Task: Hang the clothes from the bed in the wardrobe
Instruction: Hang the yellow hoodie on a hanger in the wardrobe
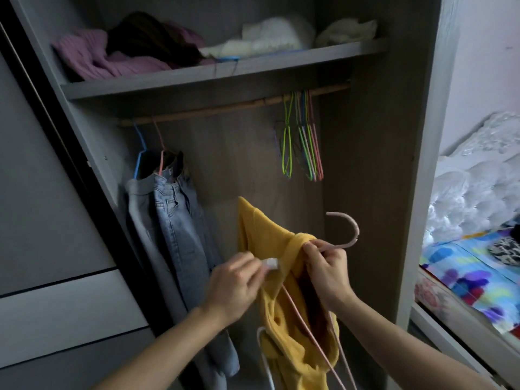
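A yellow garment (270,240) hangs in front of the open wardrobe, partly threaded onto a pink hanger (347,229) whose hook points up to the right. My left hand (239,282) pinches the garment's white label at the collar. My right hand (329,268) grips the hanger's neck together with the collar edge. The hanger's lower wires run down through the fabric. A white hanger (264,358) shows below the garment. The wooden rail (225,108) crosses the wardrobe above.
Two pairs of jeans (174,220) hang on a blue and a pink hanger at the rail's left. Several empty coloured hangers (304,142) hang at its right. Folded knitwear lies on the shelf (197,77) above. The bed (472,266) with a colourful sheet stands at the right.
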`<state>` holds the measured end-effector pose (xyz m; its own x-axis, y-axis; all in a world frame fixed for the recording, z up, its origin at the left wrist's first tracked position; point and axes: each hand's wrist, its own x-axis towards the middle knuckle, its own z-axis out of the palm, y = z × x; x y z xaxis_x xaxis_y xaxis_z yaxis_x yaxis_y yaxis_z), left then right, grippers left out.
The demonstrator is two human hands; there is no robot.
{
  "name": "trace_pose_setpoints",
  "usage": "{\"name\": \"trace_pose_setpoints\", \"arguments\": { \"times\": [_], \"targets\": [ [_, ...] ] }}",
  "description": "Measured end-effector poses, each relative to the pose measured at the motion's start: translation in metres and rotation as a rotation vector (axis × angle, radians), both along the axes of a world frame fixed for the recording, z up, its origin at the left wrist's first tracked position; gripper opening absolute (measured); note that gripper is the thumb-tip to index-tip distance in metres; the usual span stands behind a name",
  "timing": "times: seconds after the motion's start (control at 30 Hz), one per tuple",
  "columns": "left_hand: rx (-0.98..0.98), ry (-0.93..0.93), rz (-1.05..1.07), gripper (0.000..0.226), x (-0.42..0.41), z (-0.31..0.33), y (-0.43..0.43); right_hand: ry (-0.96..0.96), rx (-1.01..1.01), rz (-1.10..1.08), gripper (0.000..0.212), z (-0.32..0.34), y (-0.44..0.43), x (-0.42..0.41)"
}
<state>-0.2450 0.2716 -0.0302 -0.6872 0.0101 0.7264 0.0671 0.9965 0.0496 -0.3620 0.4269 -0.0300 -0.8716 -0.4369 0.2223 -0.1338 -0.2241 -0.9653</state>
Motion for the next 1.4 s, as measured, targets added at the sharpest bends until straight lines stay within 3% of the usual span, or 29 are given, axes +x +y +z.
{"name": "trace_pose_setpoints", "arguments": {
  "times": [0.07, 0.13, 0.23, 0.27, 0.33, 0.4, 0.47, 0.6, 0.67, 0.77, 0.9, 0.97, 1.03, 1.1, 1.23, 1.33, 1.4],
  "targets": [
    [0.034, 0.08, 0.092, 0.03, -0.001, 0.02, -0.025, 0.086, -0.019, 0.029, 0.026, 0.007, 0.012, -0.001],
    [0.141, 0.093, 0.223, 0.056, -0.006, 0.044, -0.058, 0.179, -0.033, 0.044, 0.026, 0.017, 0.022, 0.0],
    [0.549, -0.047, 0.266, 0.086, -0.01, 0.073, -0.089, 0.323, -0.097, 0.052, 0.025, 0.035, 0.036, 0.004],
    [0.679, -0.076, 0.203, 0.081, -0.012, 0.077, -0.09, 0.371, -0.111, 0.03, 0.024, 0.041, 0.04, 0.004],
    [0.745, -0.018, 0.115, 0.045, -0.016, 0.083, -0.078, 0.45, -0.114, -0.062, 0.02, 0.05, 0.045, -0.002],
    [0.629, 0.149, 0.1, 0.025, -0.016, 0.091, -0.062, 0.499, -0.095, -0.164, 0.017, 0.056, 0.049, -0.012],
    [0.453, 0.246, 0.124, 0.033, -0.013, 0.104, -0.058, 0.512, -0.08, -0.22, 0.016, 0.058, 0.054, -0.022],
    [-0.216, 0.177, 0.299, 0.049, -0.01, 0.127, -0.052, 0.5, -0.105, -0.203, 0.02, 0.063, 0.054, -0.019],
    [-0.397, 0.104, 0.238, 0.055, -0.014, 0.13, -0.031, 0.523, -0.13, -0.166, 0.022, 0.069, 0.048, -0.013],
    [-0.431, 0.011, 0.104, 0.048, -0.021, 0.122, -0.003, 0.532, -0.11, -0.123, 0.024, 0.075, 0.035, -0.014],
    [-0.322, -0.033, 0.117, 0.044, -0.026, 0.102, -0.006, 0.508, 0.077, -0.123, 0.022, 0.07, 0.022, -0.033],
    [-0.213, -0.035, 0.165, 0.047, -0.023, 0.09, -0.017, 0.579, 0.215, -0.282, 0.035, 0.055, 0.029, -0.043],
    [-0.121, -0.009, 0.212, 0.05, -0.017, 0.083, -0.027, 0.583, 0.26, -0.48, 0.026, 0.029, 0.044, -0.043],
    [-0.111, 0.014, 0.222, 0.05, -0.012, 0.081, -0.031, 0.468, 0.349, -0.519, 0.017, -0.007, 0.055, -0.034],
    [-0.062, -0.005, 0.231, 0.047, -0.007, 0.08, -0.029, 0.103, 0.617, -0.312, 0.031, -0.062, 0.048, -0.015],
    [0.043, 0.0, 0.271, 0.043, -0.006, 0.076, -0.028, -0.594, 0.609, 0.058, 0.088, -0.076, 0.026, -0.008],
    [0.061, -0.005, 0.253, 0.04, -0.005, 0.071, -0.023, -0.985, 0.478, 0.316, 0.098, -0.083, 0.008, -0.007]
  ]
}}
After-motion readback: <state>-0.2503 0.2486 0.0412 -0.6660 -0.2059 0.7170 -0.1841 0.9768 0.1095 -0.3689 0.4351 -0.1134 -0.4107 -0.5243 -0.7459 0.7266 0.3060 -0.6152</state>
